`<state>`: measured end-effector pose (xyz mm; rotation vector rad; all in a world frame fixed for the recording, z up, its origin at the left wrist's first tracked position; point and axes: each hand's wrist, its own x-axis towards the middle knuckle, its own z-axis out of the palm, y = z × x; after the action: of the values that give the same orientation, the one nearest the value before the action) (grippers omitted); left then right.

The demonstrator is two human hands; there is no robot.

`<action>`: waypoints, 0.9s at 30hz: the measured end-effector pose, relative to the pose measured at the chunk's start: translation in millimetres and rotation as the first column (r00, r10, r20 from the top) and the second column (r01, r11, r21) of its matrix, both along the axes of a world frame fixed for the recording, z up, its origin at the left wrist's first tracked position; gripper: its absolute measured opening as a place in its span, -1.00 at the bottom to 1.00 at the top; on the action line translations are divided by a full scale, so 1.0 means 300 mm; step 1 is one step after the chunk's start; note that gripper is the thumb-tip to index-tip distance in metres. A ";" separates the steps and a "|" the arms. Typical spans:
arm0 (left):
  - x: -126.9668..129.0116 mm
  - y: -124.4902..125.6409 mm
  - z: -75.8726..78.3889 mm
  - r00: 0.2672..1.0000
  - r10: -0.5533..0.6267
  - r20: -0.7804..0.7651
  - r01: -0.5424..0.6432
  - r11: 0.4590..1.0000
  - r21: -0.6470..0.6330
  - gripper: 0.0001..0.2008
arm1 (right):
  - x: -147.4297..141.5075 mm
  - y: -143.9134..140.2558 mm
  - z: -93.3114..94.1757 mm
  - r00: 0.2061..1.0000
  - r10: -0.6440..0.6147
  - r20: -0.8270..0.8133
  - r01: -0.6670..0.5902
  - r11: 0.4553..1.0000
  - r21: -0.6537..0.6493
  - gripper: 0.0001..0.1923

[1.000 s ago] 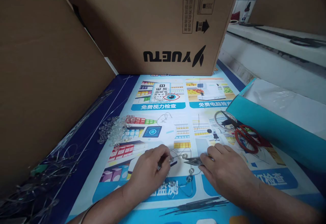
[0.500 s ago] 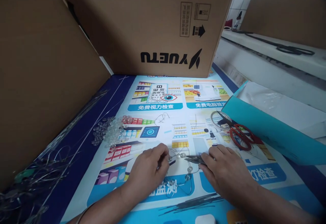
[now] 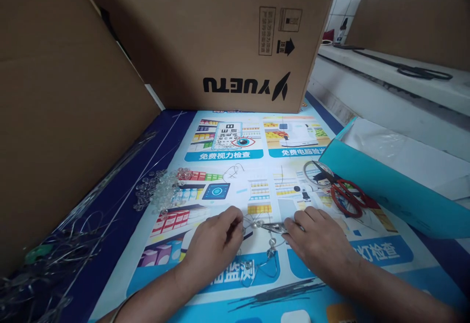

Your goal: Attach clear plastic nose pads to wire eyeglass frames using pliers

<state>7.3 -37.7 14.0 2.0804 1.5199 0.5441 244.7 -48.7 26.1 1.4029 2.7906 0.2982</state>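
Closed around the pliers (image 3: 274,227), my right hand (image 3: 317,237) points their narrow jaws left, and the tips meet a clear bead (image 3: 258,224) on a wire. My left hand (image 3: 220,237) pinches the beaded wire at its left side; the exact grip point is hidden by the fingers. From there a loose loop of wire with clear beads (image 3: 270,253) hangs toward me between the two hands, resting over the printed mat. A bundle of dark straight wires (image 3: 279,291) lies just in front of the loop.
Loose clear beads (image 3: 161,191) are heaped at left. Red-handled scissors (image 3: 347,196) lie over a wire coil near an open teal box (image 3: 389,181) at right. Tangled wires (image 3: 73,244) spread along the left cardboard. A large cardboard box (image 3: 220,39) stands at the back.
The pliers and my right hand have shifted slightly left, bringing the jaw tips onto the bead. My left hand stays nearly in place.
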 end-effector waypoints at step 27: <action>0.012 0.007 -0.010 0.989 -0.105 0.107 0.091 0.988 0.128 -0.81 | 0.004 0.018 0.003 0.983 0.184 0.030 -0.186 0.978 0.099 -0.80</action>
<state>10.8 -35.6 11.1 2.1645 1.3422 0.7219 245.8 -43.2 27.0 1.1492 2.9313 0.4605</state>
